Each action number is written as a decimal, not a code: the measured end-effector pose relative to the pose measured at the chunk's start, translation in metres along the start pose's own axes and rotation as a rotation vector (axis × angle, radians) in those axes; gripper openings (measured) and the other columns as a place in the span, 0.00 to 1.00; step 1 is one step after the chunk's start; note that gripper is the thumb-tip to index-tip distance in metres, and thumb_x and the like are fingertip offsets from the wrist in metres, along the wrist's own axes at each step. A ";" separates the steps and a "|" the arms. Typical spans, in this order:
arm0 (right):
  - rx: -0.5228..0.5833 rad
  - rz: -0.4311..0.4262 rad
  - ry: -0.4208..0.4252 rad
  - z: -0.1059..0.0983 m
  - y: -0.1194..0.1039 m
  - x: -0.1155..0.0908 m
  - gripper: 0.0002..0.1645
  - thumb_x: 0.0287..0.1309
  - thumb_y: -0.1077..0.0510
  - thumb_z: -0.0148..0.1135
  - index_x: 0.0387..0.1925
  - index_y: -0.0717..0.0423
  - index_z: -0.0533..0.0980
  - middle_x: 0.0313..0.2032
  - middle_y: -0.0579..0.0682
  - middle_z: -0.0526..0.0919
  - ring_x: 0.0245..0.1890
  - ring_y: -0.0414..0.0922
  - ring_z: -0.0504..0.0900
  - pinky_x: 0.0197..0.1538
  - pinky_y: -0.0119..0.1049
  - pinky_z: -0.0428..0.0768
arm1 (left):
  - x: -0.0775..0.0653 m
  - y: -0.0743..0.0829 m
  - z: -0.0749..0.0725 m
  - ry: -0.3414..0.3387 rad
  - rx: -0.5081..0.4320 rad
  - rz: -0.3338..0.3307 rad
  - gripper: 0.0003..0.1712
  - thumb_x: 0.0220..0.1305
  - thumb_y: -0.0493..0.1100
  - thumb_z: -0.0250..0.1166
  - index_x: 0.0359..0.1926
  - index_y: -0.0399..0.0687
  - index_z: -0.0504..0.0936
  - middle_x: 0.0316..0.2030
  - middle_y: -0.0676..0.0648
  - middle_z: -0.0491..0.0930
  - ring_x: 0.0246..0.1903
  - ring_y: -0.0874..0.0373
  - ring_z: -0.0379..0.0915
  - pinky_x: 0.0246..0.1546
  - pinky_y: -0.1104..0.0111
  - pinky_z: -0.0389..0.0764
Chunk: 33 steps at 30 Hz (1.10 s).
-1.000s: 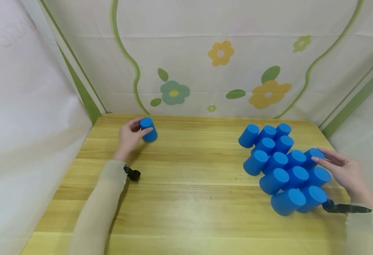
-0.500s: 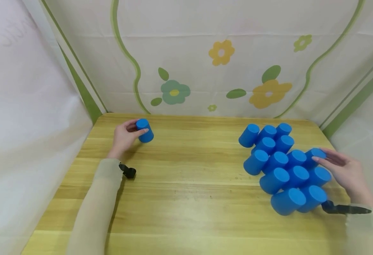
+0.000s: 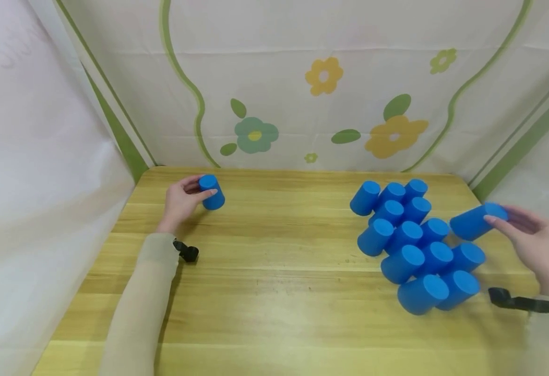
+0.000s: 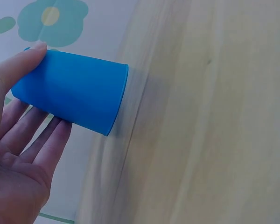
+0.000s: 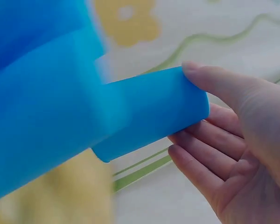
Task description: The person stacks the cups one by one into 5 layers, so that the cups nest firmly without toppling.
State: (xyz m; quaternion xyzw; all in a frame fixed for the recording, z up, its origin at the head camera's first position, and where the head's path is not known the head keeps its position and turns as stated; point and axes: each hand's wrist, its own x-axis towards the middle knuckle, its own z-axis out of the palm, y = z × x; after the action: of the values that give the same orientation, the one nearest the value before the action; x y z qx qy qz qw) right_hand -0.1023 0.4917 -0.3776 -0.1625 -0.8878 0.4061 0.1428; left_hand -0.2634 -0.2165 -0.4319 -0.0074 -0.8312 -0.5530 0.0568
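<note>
Near the back left of the table, my left hand (image 3: 180,202) grips an upside-down blue cup (image 3: 211,193) between thumb and fingers. In the left wrist view this cup (image 4: 72,88) has its wide rim toward the wood; whether it touches is hard to tell. On the right, my right hand (image 3: 539,243) pinches another blue cup (image 3: 472,222) near its closed end, tilted and raised beside the group of blue cups (image 3: 406,261). The right wrist view shows the held cup (image 5: 154,107) partly hidden behind nearer, blurred cups (image 5: 42,107).
Several upside-down blue cups stand close together on the right half of the wooden table (image 3: 279,313). A white curtain (image 3: 274,94) with flowers hangs behind the back edge, with more white cloth (image 3: 44,209) on the left side.
My right hand has lifted a cup out of the group's right side and moved it up and right. My left hand has shifted slightly left with its cup.
</note>
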 end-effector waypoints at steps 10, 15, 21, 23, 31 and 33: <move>0.110 -0.118 0.080 -0.019 -0.081 0.008 0.33 0.68 0.54 0.66 0.72 0.40 0.71 0.58 0.28 0.77 0.56 0.24 0.73 0.61 0.17 0.63 | -0.001 0.000 -0.001 -0.009 -0.004 -0.007 0.39 0.59 0.53 0.78 0.66 0.40 0.76 0.60 0.37 0.78 0.59 0.44 0.76 0.62 0.53 0.75; 0.012 -0.123 0.030 -0.002 -0.124 0.006 0.34 0.66 0.47 0.68 0.72 0.36 0.70 0.65 0.37 0.76 0.59 0.29 0.75 0.59 0.19 0.68 | 0.000 -0.001 -0.001 -0.002 -0.001 -0.017 0.40 0.57 0.56 0.78 0.66 0.42 0.77 0.60 0.38 0.79 0.58 0.44 0.76 0.61 0.53 0.75; 0.034 -0.184 -0.152 0.029 -0.162 0.011 0.35 0.61 0.44 0.73 0.68 0.42 0.75 0.54 0.39 0.83 0.45 0.28 0.79 0.39 0.14 0.76 | 0.000 -0.002 -0.001 -0.010 -0.007 -0.024 0.42 0.56 0.57 0.78 0.66 0.42 0.77 0.60 0.39 0.79 0.58 0.45 0.76 0.61 0.53 0.75; 0.021 -0.210 -0.210 0.041 -0.171 0.012 0.35 0.61 0.42 0.72 0.68 0.42 0.75 0.54 0.42 0.83 0.46 0.29 0.80 0.40 0.15 0.76 | 0.000 -0.002 0.000 -0.014 -0.006 -0.023 0.43 0.56 0.58 0.78 0.66 0.42 0.77 0.60 0.39 0.79 0.58 0.45 0.76 0.61 0.53 0.75; 0.032 -0.384 -0.296 0.091 -0.201 0.013 0.34 0.60 0.45 0.74 0.65 0.52 0.77 0.54 0.53 0.84 0.46 0.33 0.83 0.46 0.19 0.78 | -0.001 -0.002 0.001 -0.022 -0.006 -0.031 0.43 0.55 0.58 0.78 0.67 0.42 0.76 0.60 0.39 0.79 0.59 0.45 0.76 0.61 0.53 0.75; 0.053 -0.414 -0.317 0.103 -0.208 0.013 0.33 0.60 0.46 0.74 0.63 0.53 0.78 0.53 0.53 0.85 0.46 0.34 0.84 0.47 0.20 0.78 | -0.001 -0.002 0.001 -0.020 -0.002 -0.031 0.43 0.56 0.58 0.78 0.67 0.42 0.76 0.60 0.38 0.78 0.59 0.44 0.75 0.62 0.53 0.75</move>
State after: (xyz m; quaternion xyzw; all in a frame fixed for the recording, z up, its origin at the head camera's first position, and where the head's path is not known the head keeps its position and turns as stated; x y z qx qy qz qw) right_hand -0.1900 0.2986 -0.2810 0.0922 -0.9025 0.4118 0.0864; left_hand -0.2626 -0.2163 -0.4340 0.0000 -0.8312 -0.5545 0.0401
